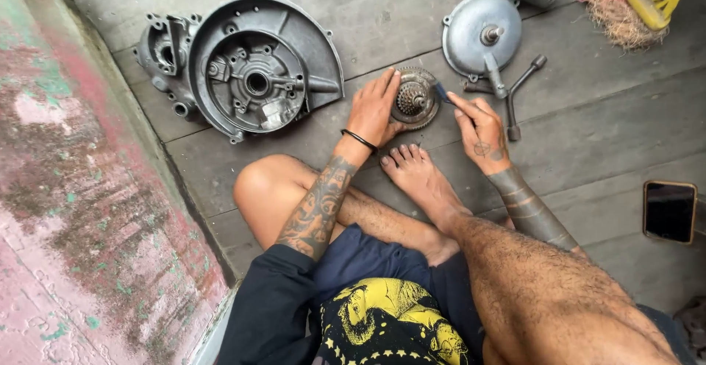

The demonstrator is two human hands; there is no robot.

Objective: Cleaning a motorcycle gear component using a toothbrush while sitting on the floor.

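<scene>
A: Start with the biggest piece. What lies on the grey wooden plank floor [588, 137]?

B: One large grey cast-metal engine casing with a round fan-shaped housing [243, 67], far left. One smaller round silver-grey metal cover with a central shaft [482, 34], far right. Beside it is one dark metal Y-shaped socket wrench [515, 93]. One black phone with an orange rim [669, 211] lies near right, well apart from the rest.

A: And the piece being worked on?

B: One round, grimy metal clutch-like disc with a toothed centre [413, 98], flat on the floor in the middle, just beyond the bare toes. The left hand [373, 107] rests flat on its left edge, fingers spread and pressing rather than gripping. The right hand [476, 126] has its fingers pinched shut on one small brush with a blue handle [443, 93], whose tip touches the disc's right side.

A: What could go wrong?

B: I judge the disc could skid or spin, since only a flat palm steadies it. A hard stroke might flick grit toward the face or the phone. The toes sit close, so a slipping disc could strike them. The brush is held near its end and could twist loose.

A: Anything else?

B: One yellow plastic object and one pinkish bristly brush head, top right, both cut off by the frame.
</scene>
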